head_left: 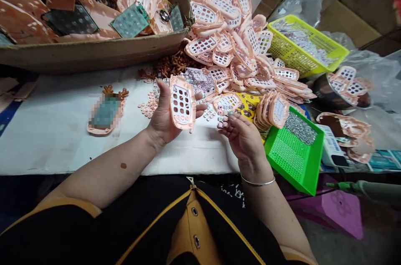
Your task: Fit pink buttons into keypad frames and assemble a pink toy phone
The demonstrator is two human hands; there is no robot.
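My left hand (pixel 166 110) holds a pink plastic toy phone shell (pixel 182 104) with a grid of button holes, its inner side toward me. Between the fingertips of my right hand (pixel 246 131) is a small button sheet (pixel 223 115) with several coloured keys, a short way right of the shell. Small pink buttons (pixel 148 105) and printed key sheets (pixel 202 80) lie loose on the white table behind my left hand. To the left rests another pink shell (pixel 102 129) with a green board in it and brown antler-like pieces (pixel 116 91) at its top.
A heap of pink shells (pixel 232 39) fills the back middle. A cardboard box (pixel 94 54) of shells and circuit boards stands back left. On the right are a yellow basket (pixel 278 49), a green tray (pixel 294 169) with screws, a stack of shells (pixel 271 108) and a cordless-looking tool (pixel 372 189).
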